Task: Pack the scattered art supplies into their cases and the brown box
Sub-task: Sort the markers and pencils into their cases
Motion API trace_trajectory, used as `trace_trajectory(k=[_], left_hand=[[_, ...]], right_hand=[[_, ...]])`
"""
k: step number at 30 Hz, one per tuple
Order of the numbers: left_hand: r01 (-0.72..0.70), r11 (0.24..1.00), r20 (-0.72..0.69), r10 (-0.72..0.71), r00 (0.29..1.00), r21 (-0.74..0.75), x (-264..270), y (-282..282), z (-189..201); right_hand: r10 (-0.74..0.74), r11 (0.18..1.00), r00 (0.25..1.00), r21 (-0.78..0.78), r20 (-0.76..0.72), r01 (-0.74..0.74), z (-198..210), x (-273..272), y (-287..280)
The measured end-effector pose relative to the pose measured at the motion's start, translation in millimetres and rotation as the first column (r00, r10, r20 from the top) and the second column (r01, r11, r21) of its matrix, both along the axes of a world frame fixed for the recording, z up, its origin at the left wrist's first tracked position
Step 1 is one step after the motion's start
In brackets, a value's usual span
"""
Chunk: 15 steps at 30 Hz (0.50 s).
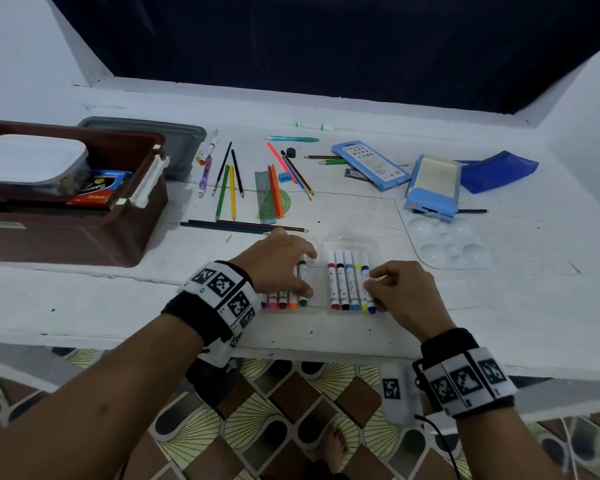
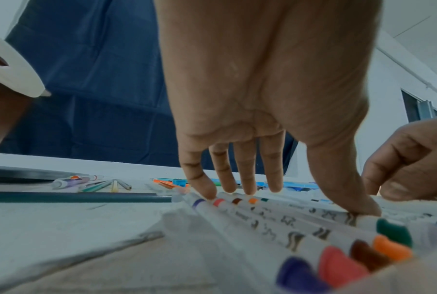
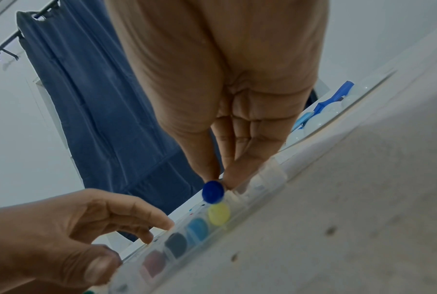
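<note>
**Markers nearly cased, pencils still loose**

Left of the marker case sits the brown box, already holding a tub and a packet. In the case itself, our left hand presses straight fingers on one row of markers. Our right hand pinches the dark-blue marker at the end of the other row, seating it. Behind the case, pencils, a ruler and pens lie scattered on the surface; right of it lie a palette and blue cases. We judge the markers almost done, most else left.
</note>
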<state>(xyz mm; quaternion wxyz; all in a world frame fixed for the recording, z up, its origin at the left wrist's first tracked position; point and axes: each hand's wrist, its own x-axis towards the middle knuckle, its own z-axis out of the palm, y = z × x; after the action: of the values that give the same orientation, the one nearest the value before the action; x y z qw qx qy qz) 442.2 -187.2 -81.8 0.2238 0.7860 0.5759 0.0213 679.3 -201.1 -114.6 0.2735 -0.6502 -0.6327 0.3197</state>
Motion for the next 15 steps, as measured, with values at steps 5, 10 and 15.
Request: trace_trajectory(k=[5, 10, 15], left_hand=[[0.026, 0.999, -0.03, -0.027, 0.999, -0.034, -1.3, 0.1, 5.7], [0.087, 0.991, -0.09, -0.096, 0.991, -0.099, -3.3, -0.4, 6.4], [0.115, 0.993, -0.15, -0.12, 0.981, -0.039, 0.2, -3.5, -1.9]], right_hand=[[-0.006, 1.0, 1.0, -0.002, 0.011, 0.006, -0.1, 0.0, -0.4], [-0.006, 1.0, 1.0, -0.008, 0.007, 0.006, 0.3, 0.0, 0.2], [-0.001, 1.0, 1.0, 0.0, 0.005, 0.001, 1.8, -0.7, -0.6]])
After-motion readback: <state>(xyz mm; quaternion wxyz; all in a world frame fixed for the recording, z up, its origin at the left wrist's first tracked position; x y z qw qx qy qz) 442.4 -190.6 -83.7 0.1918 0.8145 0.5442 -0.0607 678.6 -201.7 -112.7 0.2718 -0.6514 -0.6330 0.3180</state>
